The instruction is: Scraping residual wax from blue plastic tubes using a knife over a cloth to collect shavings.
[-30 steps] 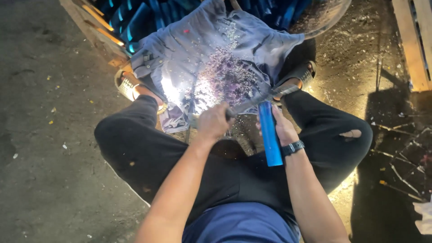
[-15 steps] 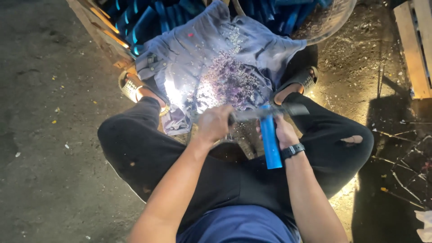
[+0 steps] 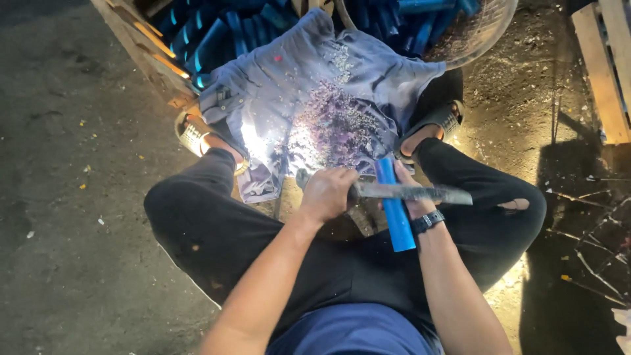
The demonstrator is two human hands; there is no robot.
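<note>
I sit on the ground with my knees apart. My left hand (image 3: pixel 327 194) grips the handle of a long flat metal blade (image 3: pixel 424 193). The blade lies level across a short blue tube (image 3: pixel 395 213). My right hand (image 3: pixel 413 199), a dark watch on its wrist, holds that tube upright behind the blade. Just beyond both hands a grey-blue cloth (image 3: pixel 289 85) is spread on the ground between my feet. A brightly lit heap of pale purple shavings (image 3: pixel 332 128) lies on it.
A wooden crate (image 3: pixel 141 52) packed with several blue tubes stands at the top left. A clear round bowl (image 3: pixel 483 36) sits at the top right, and wooden pallet slats (image 3: pixel 601 69) lie along the right edge. Thin wires (image 3: pixel 591 243) litter the dirt floor at right.
The blade has swung from a slant to level, and it now reaches further right across the blue tube. The tube and both hands stay in about the same place.
</note>
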